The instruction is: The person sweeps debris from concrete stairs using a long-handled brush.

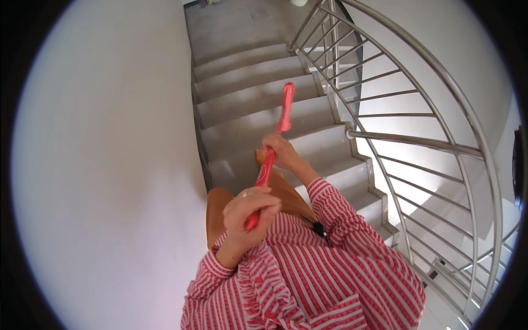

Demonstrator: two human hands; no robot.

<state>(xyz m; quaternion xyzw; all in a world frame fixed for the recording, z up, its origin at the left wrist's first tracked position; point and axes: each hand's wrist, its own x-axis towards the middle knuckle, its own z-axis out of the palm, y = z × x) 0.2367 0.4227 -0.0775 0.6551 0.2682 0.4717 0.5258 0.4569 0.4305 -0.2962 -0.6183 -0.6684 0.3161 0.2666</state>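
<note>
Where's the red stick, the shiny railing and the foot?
Red stick [265, 171], head view: middle of its shaft.
Shiny railing [407, 142], head view: thick middle bar.
Foot [260, 157], head view: near the toes.

The staircase [250, 116] is being bounded on the left by the wall [110, 137] and on the right by the railing [418, 143], while its far end is being met by the floor [236, 30]. Before the torso [319, 269], the rod [265, 171] is being held above the staircase: its near end is being enclosed by the left hand [248, 214], its middle by the right hand [281, 151], farther ahead and rightward. Just left of the right hand, a foot [259, 157] is being supported by the staircase.
</note>
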